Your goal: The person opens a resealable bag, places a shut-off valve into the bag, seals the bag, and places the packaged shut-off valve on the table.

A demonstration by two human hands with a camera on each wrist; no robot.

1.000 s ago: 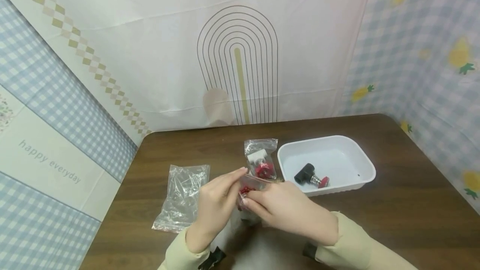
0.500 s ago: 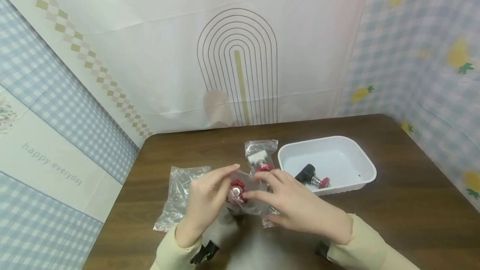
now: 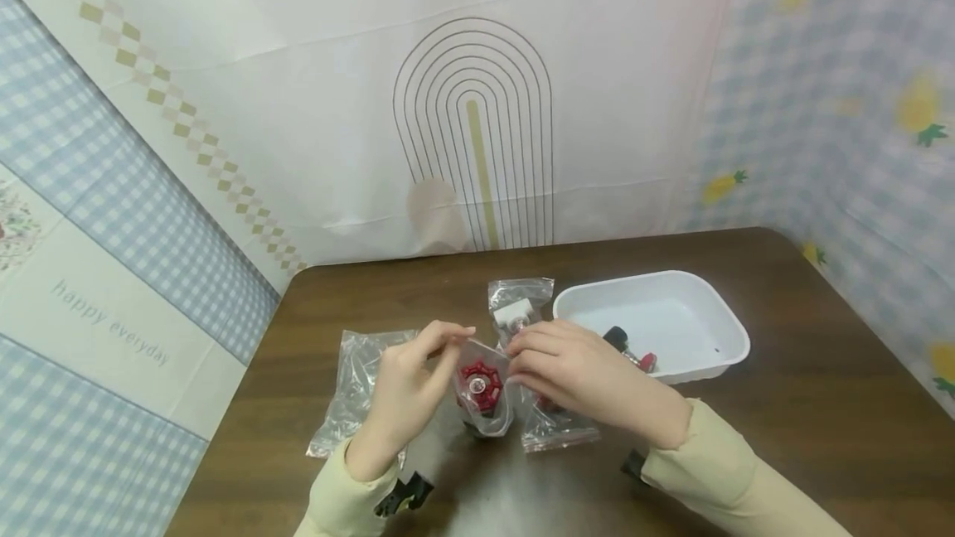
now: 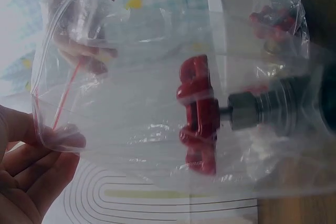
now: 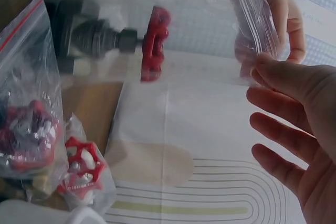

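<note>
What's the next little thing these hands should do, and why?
Probably slip the right hand's fingers inside to pinch the red wheel, the left hand steadying the bag: its mouth looks open, the wheel faces that opening, and a similar valve already lies unbagged in the white tray.

Red vlv [image 3: 480,388] in clr bag [image 3: 503,414]

A pale cream-yellow, puffed fabric left sleeve [image 3: 347,489] and matching right sleeve [image 3: 719,462] stop at the wrists — the left hand [image 3: 409,384] and right hand [image 3: 578,359] are bare. A small black wrist piece [image 3: 403,495] shows at each cuff — the left one flecked yellow-green.
</note>
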